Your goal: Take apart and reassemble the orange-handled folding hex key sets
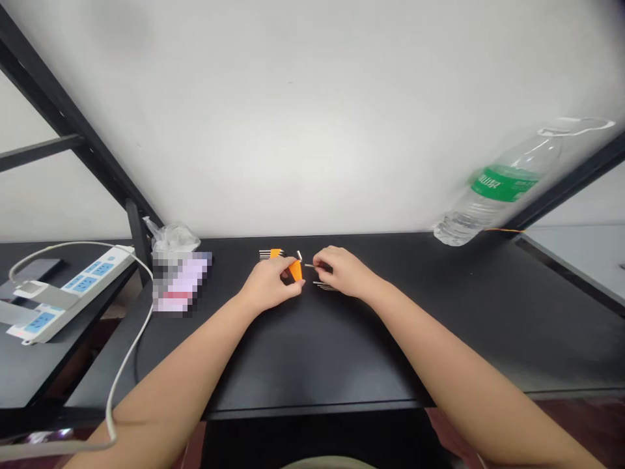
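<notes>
My left hand (263,285) pinches an orange hex key holder (296,271) between thumb and fingers. A short bright metal end (299,256) stands up at its top. Opposite it, my right hand (344,270) is closed on a thin metal hex key (309,266), whose tip points left at the holder with a small gap between them. Several loose hex keys (321,285) lie on the black table, partly under my right hand. Just behind my left hand is another orange piece (276,253) with several metal rods (264,255) sticking out leftward; my fingers partly cover it.
A pixelated pink-white packet (180,286) and a crumpled clear plastic bag (176,240) are at the left. Farther left, a white power strip (73,293) has a cable (139,339) hanging past my left forearm. A large clear bottle (508,182) stands at the back right, by the wall.
</notes>
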